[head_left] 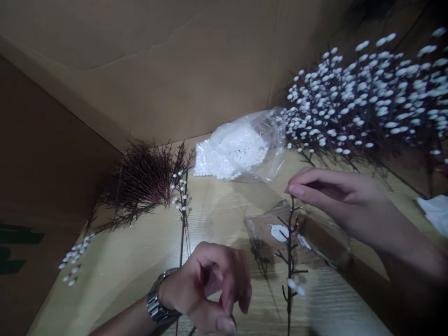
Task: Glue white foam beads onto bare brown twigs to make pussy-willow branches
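Note:
A dark brown twig (290, 252) stands upright at the centre right, with a couple of white beads (296, 286) low on its side. My right hand (325, 191) pinches its tip between thumb and forefinger. Left of the twig, my left hand (217, 284) has its fingers curled, thumb near the fingertips; whether anything small is between them is too unclear to see. Under the twig lies a clear plastic-covered piece (325, 233) with a white patch of paste (279, 232).
A clear bag of white beads (234, 151) lies against the cardboard wall (182, 70). Bare brown twigs (140, 179) are bunched at the left, beside some beaded stems (182, 191). Many white-beaded branches (367, 102) fill the right back. White tissue (436, 212) is at the right edge.

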The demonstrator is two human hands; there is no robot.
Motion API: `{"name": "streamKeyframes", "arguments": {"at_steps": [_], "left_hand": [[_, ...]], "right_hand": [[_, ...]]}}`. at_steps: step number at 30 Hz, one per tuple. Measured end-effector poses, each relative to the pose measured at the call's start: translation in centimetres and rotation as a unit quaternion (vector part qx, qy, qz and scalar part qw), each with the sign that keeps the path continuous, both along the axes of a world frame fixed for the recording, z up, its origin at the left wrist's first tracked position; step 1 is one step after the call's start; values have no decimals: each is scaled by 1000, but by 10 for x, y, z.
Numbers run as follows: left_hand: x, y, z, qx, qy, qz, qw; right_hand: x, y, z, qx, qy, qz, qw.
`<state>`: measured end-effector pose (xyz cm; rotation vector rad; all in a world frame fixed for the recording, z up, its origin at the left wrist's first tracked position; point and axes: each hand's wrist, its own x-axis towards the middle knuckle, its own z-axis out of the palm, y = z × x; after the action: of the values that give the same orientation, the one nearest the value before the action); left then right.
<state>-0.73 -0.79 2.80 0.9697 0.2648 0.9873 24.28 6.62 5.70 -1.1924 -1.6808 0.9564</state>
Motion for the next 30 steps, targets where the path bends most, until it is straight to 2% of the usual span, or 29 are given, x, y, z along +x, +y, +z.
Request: {"name": "streamKeyframes", "arguments": {"at_steps": [6,11,16,22,30], "left_hand": [[-2,3,2,-10,29,-16,999],[-1,4,-2,-26,-43,-33,998],[-2,1,3,-54,-9,-11,998],[-2,4,4,-66,-16,33,997],[-1,9,9,-120,-61,14,991]], "right_hand": [[-1,-2,2,-7,9,2,1000],[0,-1,2,-8,13,5,1000],[-2,-1,3,-10,-12,-8,1000],[-3,-1,4,-15,3,-6,1000],[-2,-3,3,-16,6,-7,1000]]}}
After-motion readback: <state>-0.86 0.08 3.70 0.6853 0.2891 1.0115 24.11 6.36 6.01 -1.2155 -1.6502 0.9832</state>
